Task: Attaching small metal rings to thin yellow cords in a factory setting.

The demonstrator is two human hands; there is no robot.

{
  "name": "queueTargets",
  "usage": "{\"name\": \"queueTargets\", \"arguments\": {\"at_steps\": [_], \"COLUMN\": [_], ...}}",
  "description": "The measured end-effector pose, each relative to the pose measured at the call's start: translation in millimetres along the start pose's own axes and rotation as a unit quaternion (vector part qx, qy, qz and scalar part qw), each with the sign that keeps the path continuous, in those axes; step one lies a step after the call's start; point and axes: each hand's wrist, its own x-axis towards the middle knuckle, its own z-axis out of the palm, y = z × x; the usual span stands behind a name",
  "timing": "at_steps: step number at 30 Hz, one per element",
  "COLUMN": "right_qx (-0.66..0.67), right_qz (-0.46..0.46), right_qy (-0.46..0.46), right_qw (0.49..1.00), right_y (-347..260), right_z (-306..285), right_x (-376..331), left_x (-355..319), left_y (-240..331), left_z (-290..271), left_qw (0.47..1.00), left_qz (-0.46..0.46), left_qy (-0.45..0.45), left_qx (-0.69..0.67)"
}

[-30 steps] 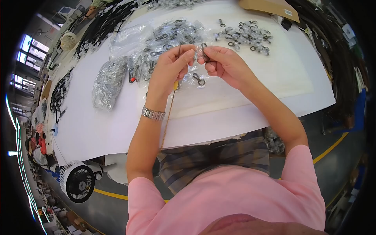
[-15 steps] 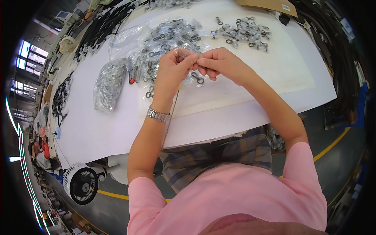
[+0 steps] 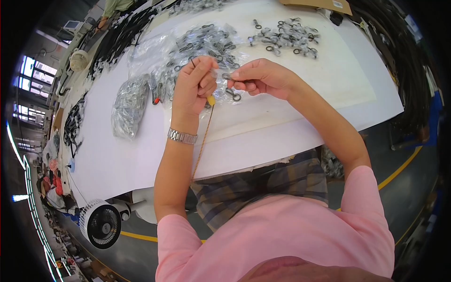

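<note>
My left hand (image 3: 195, 84) is closed around a thin tool whose yellow end (image 3: 211, 100) sticks out below the palm. A dark tip shows above the fingers, and a thin cord runs from the yellow end toward the table's front edge. Slightly to the right, my right hand (image 3: 265, 79) pinches a small dark ring-ended metal fitting (image 3: 226, 76) between thumb and fingers. The hands are apart. Beneath and beyond them lies a heap of similar fittings (image 3: 202, 44) in clear plastic wrapping. One loose fitting (image 3: 233, 95) rests just below my right fingertips.
A second pile of wrapped fittings (image 3: 291, 40) sits at the far right of the white table (image 3: 282, 124). Left of my hands are a filled plastic bag (image 3: 130, 107) and a red-ended tool (image 3: 156, 100). A fan (image 3: 102, 225) stands off the near left edge.
My hands have separated. The left has moved left and turned, bringing the tool's yellow end into view; the right still pinches the fitting.
</note>
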Motion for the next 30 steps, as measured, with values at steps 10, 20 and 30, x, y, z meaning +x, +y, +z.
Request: {"name": "queueTargets", "arguments": {"at_steps": [10, 20, 30], "right_qx": [-0.226, -0.359, -0.436], "right_qz": [-0.190, -0.264, -0.293], "right_qy": [0.155, 0.273, 0.307], "right_qw": [0.943, 0.853, 0.794], "right_y": [4, 21, 4], "right_z": [-4, 13, -12], "right_x": [3, 5, 1], "left_x": [2, -2, -2], "left_y": [7, -4, -3], "left_z": [28, 46, 43], "left_qw": [0.931, 0.936, 0.890], "left_qz": [-0.002, -0.020, -0.014], "left_qy": [0.028, 0.021, 0.094], "left_qx": [0.365, 0.350, 0.446]}}
